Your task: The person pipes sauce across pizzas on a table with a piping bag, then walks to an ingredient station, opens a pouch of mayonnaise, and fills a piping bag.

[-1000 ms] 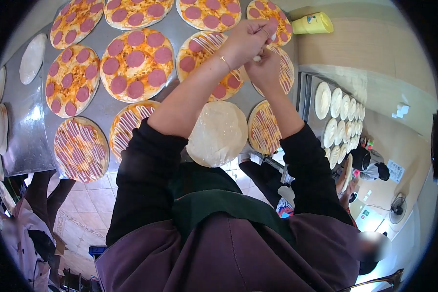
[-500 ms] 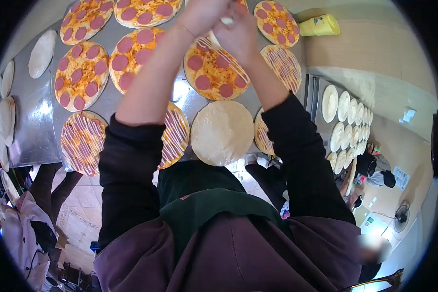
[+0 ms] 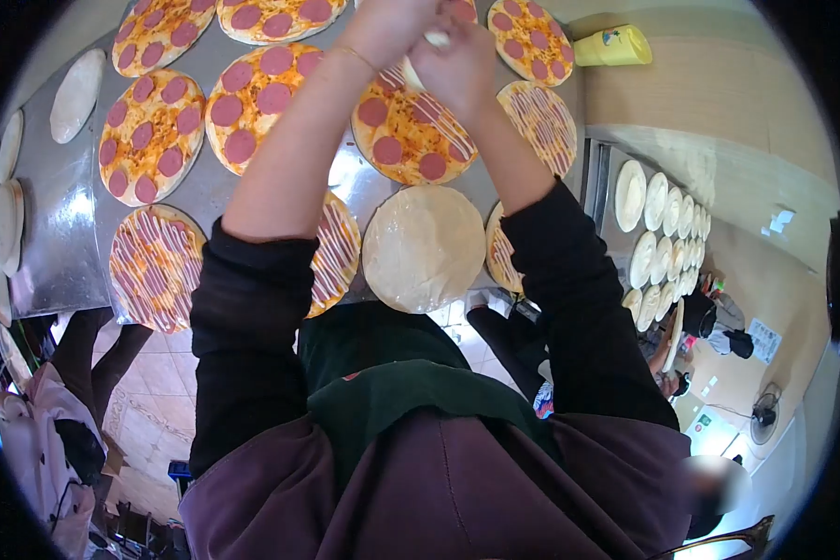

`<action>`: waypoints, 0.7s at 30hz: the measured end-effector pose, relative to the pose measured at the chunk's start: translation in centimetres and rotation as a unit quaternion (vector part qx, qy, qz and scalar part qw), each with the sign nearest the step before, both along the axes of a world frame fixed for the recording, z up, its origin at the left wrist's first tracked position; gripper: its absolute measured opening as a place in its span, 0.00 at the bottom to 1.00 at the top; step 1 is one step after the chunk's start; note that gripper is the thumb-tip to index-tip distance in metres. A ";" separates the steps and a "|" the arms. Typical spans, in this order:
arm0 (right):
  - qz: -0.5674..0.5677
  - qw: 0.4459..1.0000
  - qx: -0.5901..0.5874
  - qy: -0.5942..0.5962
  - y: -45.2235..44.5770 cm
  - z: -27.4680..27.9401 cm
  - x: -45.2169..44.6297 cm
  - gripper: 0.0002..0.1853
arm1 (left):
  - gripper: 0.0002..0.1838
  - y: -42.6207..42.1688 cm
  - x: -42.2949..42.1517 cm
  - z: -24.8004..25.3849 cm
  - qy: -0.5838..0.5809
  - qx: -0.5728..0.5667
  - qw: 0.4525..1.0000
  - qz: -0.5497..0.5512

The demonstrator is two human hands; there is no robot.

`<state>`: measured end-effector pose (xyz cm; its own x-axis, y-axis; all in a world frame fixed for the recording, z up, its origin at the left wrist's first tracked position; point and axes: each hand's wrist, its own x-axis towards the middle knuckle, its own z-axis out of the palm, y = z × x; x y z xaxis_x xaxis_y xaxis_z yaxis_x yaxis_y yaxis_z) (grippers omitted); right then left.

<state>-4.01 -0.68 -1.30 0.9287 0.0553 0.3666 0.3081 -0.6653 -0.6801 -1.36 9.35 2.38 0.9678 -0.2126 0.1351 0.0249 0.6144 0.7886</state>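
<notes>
Both my hands meet at the top edge of the view, closed around what looks like a white piping bag (image 3: 413, 77), mostly hidden by the fingers. My left hand (image 3: 392, 30) is cut off partly by the frame's edge. Below and to its right, my right hand (image 3: 454, 63) grips the bag's lower part. Under them lies a pizza (image 3: 403, 140) with cheese and sausage slices, with white sauce lines on its upper right part. A plain dough round (image 3: 425, 250) lies nearer my body. Beside it, partly behind my left forearm, is a pizza striped with sauce (image 3: 336, 252).
Several sausage pizzas (image 3: 151, 138) cover the metal table (image 3: 56, 233). More striped pizzas (image 3: 538, 129) lie at right and front left. A yellow cup (image 3: 616, 47) lies at the far right. Dough rounds (image 3: 630, 196) fill a side surface. Other people (image 3: 705, 317) are nearby.
The table and pizzas have shifted slightly up and left in view. Both my hands stay together over the same pizza, still gripping the bag.
</notes>
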 end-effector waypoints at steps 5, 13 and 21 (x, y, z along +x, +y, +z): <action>0.017 0.999 -0.029 -0.031 0.4 0.6 -0.7 0.11 | 0.17 0.9 -0.8 0.5 -0.039 -0.014 0.998 -0.043; -0.025 0.988 -0.074 0.136 -5.9 0.6 -6.6 0.12 | 0.11 -5.6 -5.2 -3.0 0.041 0.006 0.993 -0.109; 0.053 0.996 -0.009 -0.066 0.8 0.4 -1.4 0.10 | 0.12 1.2 -1.4 0.0 -0.004 0.039 0.999 -0.005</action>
